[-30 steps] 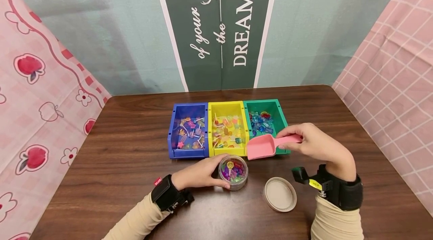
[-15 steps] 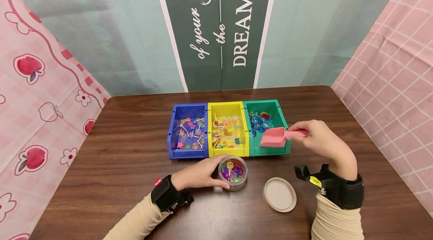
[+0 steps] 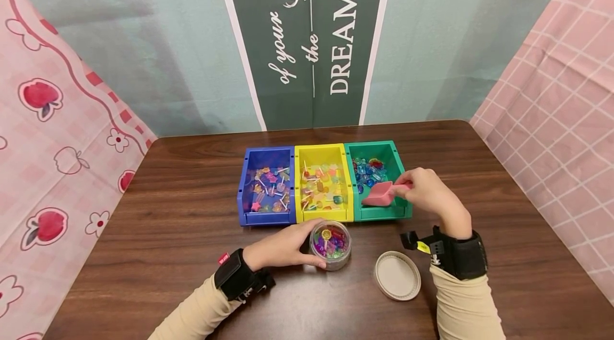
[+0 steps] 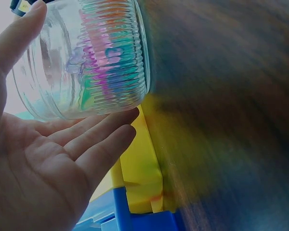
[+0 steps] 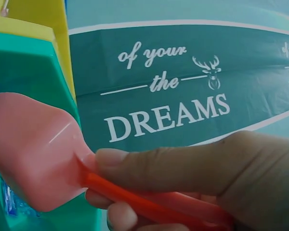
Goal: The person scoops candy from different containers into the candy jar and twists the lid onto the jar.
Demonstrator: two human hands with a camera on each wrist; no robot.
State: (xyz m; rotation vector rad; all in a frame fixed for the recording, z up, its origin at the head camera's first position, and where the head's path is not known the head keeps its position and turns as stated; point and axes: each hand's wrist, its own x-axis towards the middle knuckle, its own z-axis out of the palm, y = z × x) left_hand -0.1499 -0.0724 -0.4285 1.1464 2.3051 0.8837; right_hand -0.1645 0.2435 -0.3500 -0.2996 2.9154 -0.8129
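Cloth (image 3: 48, 169) printed with red apples lines the left edge of the frame, beside a dark wooden table (image 3: 187, 191). Left of center, a blue bin (image 3: 268, 218) contains small star-shaped and stick-mounted pieces. Below it, a person's left hand (image 3: 283, 247), thumb and fingers spread wide, holds a clear jar (image 3: 339, 263) of colorful pieces upright at lower center. Just above the jar sits a yellow bin (image 3: 323, 216) of similar pieces, under a lettered dark green panel (image 3: 288, 105) at top center. Right of center, a green bin (image 3: 382, 215) contains mostly blue pieces, with the blade of a pink scoop (image 3: 380, 195) at its near end. Below lies a round pale lid (image 3: 397, 276). Farther right, the right hand (image 3: 427, 191) grips the scoop's handle between thumb and curled fingers, and pink checked cloth (image 3: 551, 116) fills the right edge
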